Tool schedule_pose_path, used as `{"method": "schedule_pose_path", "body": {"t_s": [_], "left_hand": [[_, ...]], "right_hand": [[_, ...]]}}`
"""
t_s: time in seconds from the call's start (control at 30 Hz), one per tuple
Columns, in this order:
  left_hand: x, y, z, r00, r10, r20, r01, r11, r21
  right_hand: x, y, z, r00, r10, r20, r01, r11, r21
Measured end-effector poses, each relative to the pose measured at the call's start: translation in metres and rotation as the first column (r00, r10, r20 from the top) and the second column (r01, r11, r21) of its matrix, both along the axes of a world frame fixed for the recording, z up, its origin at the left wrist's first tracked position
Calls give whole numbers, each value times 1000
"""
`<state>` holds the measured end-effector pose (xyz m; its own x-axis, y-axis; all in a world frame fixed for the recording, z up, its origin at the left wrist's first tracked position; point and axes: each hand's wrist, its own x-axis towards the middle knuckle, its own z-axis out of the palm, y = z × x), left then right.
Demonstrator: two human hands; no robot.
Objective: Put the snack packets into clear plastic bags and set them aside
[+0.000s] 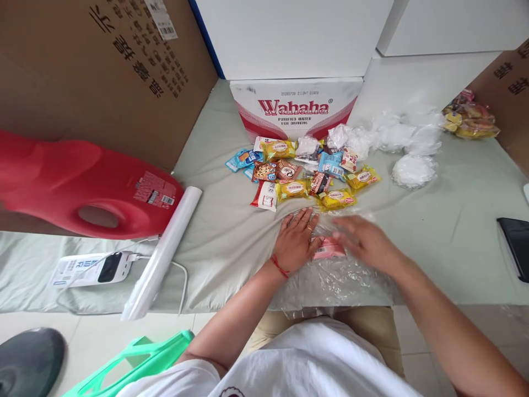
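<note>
My left hand (296,241) lies flat with fingers spread on a thin clear plastic sheet or bag (343,281) near the table's front edge. Its thumb touches a pink snack packet (330,249), which is at or under the film; I cannot tell which. Just right of the packet is my right hand (367,242), blurred, its fingers stretched out and nothing visible in them. Beyond both hands sits a loose pile of wrapped snacks, among them a yellow packet (336,199), a red-and-white packet (264,197) and a light blue packet (332,164).
Crumpled clear plastic bundles (414,170) lie right of the pile, before a Wahaha water carton (295,107). On the left are a red plastic jug (124,193), a white plastic roll (165,248) and a power bank (111,268) with a cable. A black phone (514,245) rests far right.
</note>
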<state>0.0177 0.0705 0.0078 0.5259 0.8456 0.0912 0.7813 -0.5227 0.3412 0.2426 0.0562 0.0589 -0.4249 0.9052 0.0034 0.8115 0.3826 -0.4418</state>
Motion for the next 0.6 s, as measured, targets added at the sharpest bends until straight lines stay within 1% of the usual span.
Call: {"method": "schedule_pose_path", "body": {"t_s": [0.03, 0.1, 0.17, 0.23, 0.3, 0.33, 0.4, 0.47, 0.53, 0.6], "left_hand": [[0, 1, 0, 1000, 1, 9, -1, 1000, -3], [-1, 2, -1, 999, 4, 33, -4, 1000, -9], [-1, 3, -2, 999, 7, 53, -6, 1000, -19], [-1, 3, -2, 998, 9, 65, -7, 999, -32], [-2, 3, -2, 997, 10, 72, -7, 999, -43], [-2, 3, -1, 997, 12, 76, -8, 999, -48], [-2, 3, 0, 996, 9, 88, -4, 998, -61], [-3, 2, 1, 995, 0, 98, 7, 997, -76], [-3, 2, 2, 995, -12, 96, 20, 996, -86], [-3, 3, 2, 996, -25, 81, 33, 995, -95]], "right_hand": [[-2, 23, 9, 997, -74, 0, 74, 997, 25], [-10, 73, 24, 979, -182, 89, 173, 980, 101], [-23, 124, 31, 937, -280, 211, 243, 952, 184], [-38, 170, 27, 898, -321, 303, 259, 939, 226], [-51, 205, 15, 882, -309, 356, 246, 946, 211], [-57, 218, 7, 881, -301, 365, 244, 950, 193], [-66, 236, -10, 885, -316, 342, 268, 947, 179], [-71, 243, -22, 886, -354, 298, 304, 931, 203], [-72, 242, -24, 885, -374, 276, 314, 919, 238], [-69, 235, -17, 889, -366, 275, 294, 917, 270]]}}
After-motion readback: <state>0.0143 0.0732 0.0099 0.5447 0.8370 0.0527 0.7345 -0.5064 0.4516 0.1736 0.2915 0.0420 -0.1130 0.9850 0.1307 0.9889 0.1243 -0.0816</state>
